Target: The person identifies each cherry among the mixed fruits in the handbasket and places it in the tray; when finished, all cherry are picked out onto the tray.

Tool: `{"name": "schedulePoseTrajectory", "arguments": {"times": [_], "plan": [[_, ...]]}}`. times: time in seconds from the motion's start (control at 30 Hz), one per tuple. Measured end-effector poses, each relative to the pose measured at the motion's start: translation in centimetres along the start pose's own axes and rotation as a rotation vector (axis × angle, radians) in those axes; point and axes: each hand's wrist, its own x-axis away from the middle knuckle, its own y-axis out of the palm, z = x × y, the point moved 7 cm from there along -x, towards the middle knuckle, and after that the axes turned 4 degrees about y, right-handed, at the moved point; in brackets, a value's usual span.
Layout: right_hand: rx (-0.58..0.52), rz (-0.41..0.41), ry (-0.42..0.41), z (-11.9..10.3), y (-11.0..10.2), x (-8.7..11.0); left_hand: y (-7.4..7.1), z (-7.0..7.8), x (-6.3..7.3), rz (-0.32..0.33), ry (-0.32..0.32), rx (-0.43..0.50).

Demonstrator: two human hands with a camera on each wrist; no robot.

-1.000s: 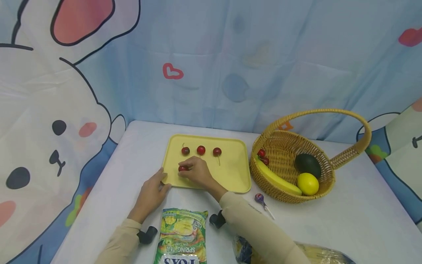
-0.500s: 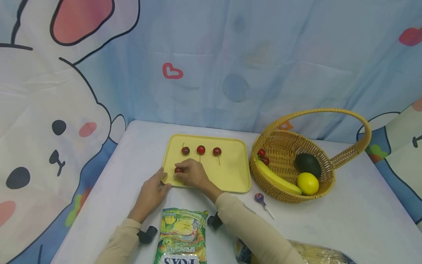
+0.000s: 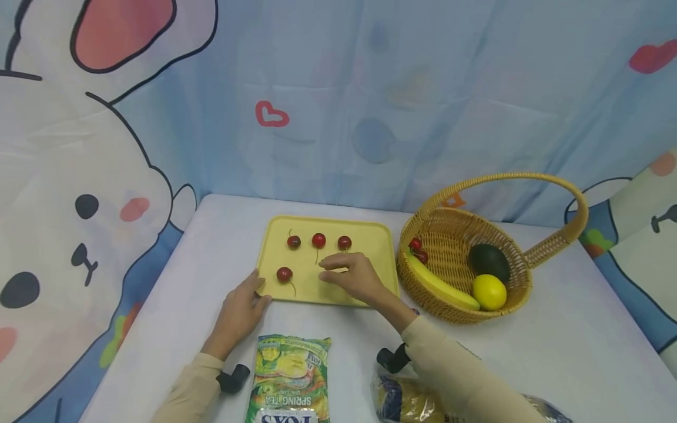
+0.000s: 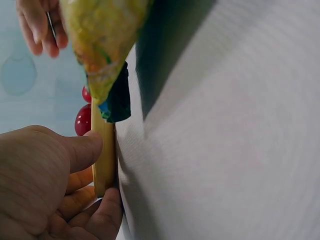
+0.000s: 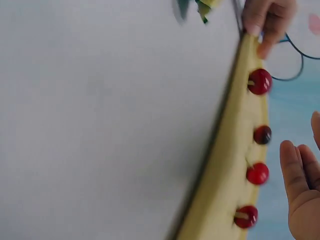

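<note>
My left hand (image 3: 238, 314) grips the near-left corner of a yellow tray (image 3: 372, 230), pinching its edge (image 4: 104, 160) between thumb and fingers in the left wrist view. Toward the tray's front left lies a dark red cherry (image 3: 284, 274), its stem pointing to the near right. Three more cherries sit in a row along the back, among them a bright red one (image 3: 319, 239) in the middle. Over the tray's right half hovers my right hand (image 3: 357, 276), thumb and fingers apart with nothing between them; it partly covers the stem of the rightmost cherry (image 3: 344, 242).
Right of the tray stands a wicker basket (image 3: 455, 220) holding a banana (image 3: 441, 282), a lemon (image 3: 489, 292), a dark green avocado (image 3: 489, 262) and cherries. A green candy bag (image 3: 290, 376) lies in front, a clear golden packet (image 3: 418, 402) near the right forearm. That forearm mostly hides a lollipop.
My right hand has set the cherry down at the tray's front left, let go and drawn back to the right. The left hand keeps its hold on the tray corner.
</note>
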Motion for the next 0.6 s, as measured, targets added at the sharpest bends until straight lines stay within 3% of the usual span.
{"name": "schedulePoseTrajectory", "arguments": {"times": [0.3, 0.47, 0.6], "plan": [[-0.03, -0.028, 0.026, 0.6, -9.0, 3.9, -0.1, 0.2, 0.1, 0.021, 0.011, 0.006], [-0.006, -0.109, 0.11, 1.4, -13.9, 5.1, -0.1, 0.2, 0.2, 0.016, 0.022, 0.003], [0.087, -0.067, 0.194, 2.5, -17.5, 4.9, -0.2, 0.3, 0.2, 0.003, 0.014, 0.005]]}}
